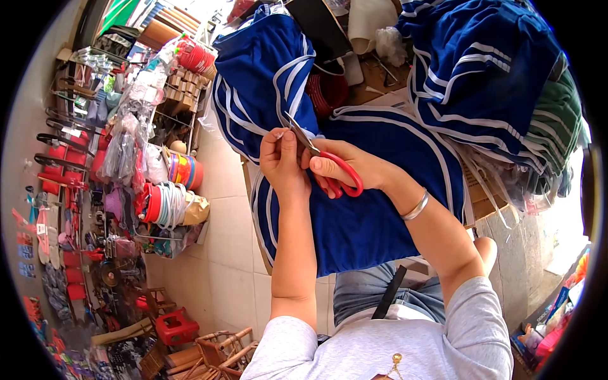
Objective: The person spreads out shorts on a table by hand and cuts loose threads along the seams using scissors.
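Note:
Red-handled scissors (345,166) are in my right hand (354,161), their metal blades pointing up and left, past the fingertips of my left hand. My left hand (283,158) is closed in a pinch, with a small whitish bit at its fingertips that is too small to name. Beneath both hands, blue fabric with white stripes (380,221) lies across the work surface and over the lap. Another blue striped piece (259,69) is bunched just beyond my left hand.
More blue striped clothing (481,76) is heaped at the right, over green striped fabric (557,120). A black box (318,28) stands at the back. Shelves of goods line the left, with a red stool (177,326) on the tiled floor (225,234).

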A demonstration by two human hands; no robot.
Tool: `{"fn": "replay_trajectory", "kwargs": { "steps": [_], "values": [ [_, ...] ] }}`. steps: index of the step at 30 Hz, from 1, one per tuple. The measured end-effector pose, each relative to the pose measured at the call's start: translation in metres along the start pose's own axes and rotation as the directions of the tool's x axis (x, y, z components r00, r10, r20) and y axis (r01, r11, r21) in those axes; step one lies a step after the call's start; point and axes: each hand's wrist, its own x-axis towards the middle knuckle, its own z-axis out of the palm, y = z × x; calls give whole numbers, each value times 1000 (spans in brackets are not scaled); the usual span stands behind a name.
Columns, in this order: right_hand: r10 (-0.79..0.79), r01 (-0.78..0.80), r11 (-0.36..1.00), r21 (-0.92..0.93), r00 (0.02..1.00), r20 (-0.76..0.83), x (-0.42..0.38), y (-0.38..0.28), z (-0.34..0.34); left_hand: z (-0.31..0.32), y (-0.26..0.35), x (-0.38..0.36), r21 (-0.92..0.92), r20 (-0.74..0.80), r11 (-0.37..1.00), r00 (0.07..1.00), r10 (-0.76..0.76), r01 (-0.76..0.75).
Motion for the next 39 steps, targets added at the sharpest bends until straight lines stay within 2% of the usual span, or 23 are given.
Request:
{"fn": "replay_trajectory", "kwargs": {
  "steps": [8,11,13,16,20,22,23,25,26,27,28,29,30,32,35,36,38,39],
  "values": [
    [0,-1,999,-39,1000,-19,0,5,-3,2,4,-2,-10,12,1000,1000,-1,2],
    [12,-13,998,-53,999,-32,0,3,-3,-2,3,-1,-62,96,998,995,-12,18],
    [-9,7,998,-55,1000,-28,1,4,-4,8,4,-2,-43,-69,998,996,-55,52],
    [8,-11,999,-49,999,-44,0,1,-3,-2,0,1,-35,-12,999,1000,-10,10],
    [2,-2,1000,-6,994,-108,0,-1,-6,-5,5,2,-42,-36,999,999,20,-22],
    [14,-20,999,-34,982,-187,1,-1,-5,4,16,-2,177,-75,973,983,165,-150],
    [39,-50,998,-45,976,-216,2,4,-5,13,22,-8,249,61,932,965,255,-262],
    [-20,21,1000,4,984,-175,3,13,-8,50,41,-30,293,376,843,865,331,-451],
    [-294,270,942,-197,950,-104,10,30,-14,75,50,-45,270,537,801,774,335,-534],
    [-545,499,785,-368,838,-24,16,46,-20,97,54,-61,234,681,779,670,295,-581],
    [-267,163,893,-420,942,-202,-2,19,-4,116,57,-79,178,804,755,535,258,-631],
    [-109,42,951,-307,972,-206,-13,-1,-3,136,54,-97,104,850,753,451,271,-650],
    [-125,77,964,-254,976,-177,-3,13,-9,154,49,-117,33,886,744,364,288,-668],
    [-192,132,949,-285,962,-193,1,22,-13,187,35,-160,-90,928,851,267,260,-517],
    [-161,82,944,-319,960,-228,3,20,-11,229,34,-202,-113,978,890,106,177,-441],
    [-194,110,934,-341,954,-226,4,20,-10,237,29,-206,-116,979,896,101,175,-429],
    [-239,144,919,-367,944,-227,4,21,-11,251,20,-213,-104,990,869,36,138,-483],
    [-233,142,921,-363,947,-220,3,20,-11,254,14,-211,-155,987,825,-53,150,-543]
  ]
}}
